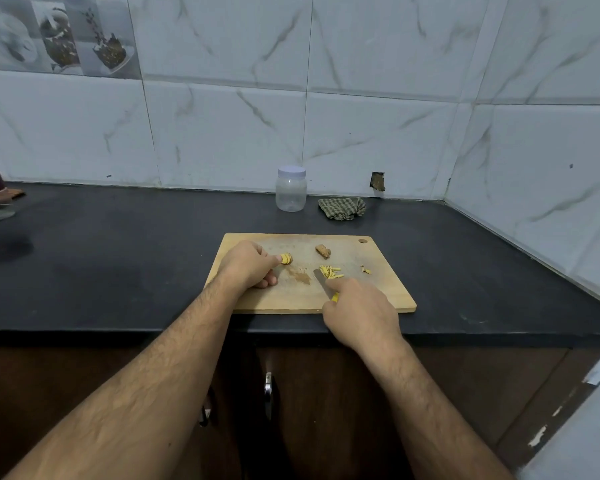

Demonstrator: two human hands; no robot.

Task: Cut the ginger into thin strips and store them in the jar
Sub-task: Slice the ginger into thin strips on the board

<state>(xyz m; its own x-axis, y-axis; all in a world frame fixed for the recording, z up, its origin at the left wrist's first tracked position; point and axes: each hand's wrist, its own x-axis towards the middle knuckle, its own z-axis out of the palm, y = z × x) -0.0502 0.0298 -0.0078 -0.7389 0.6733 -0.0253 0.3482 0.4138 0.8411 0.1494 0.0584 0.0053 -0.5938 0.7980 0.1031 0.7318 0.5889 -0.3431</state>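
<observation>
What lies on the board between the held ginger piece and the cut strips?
Head view: brownish peel scraps on the cutting board, between ginger piece and strips.

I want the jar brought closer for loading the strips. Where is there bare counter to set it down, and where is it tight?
Bare counter lies left of the cutting board, and in the strip between its far edge, the jar and the checked cloth. Crowded: mid-board, with left hand, right hand, knife, cut strips.

A black counter (84, 265) runs along white marbled wall tiles (378, 81) — picture tiles (59, 32) far left, a corner far right. Brown cabinets (465, 393) stand below — dim, cool light.
</observation>
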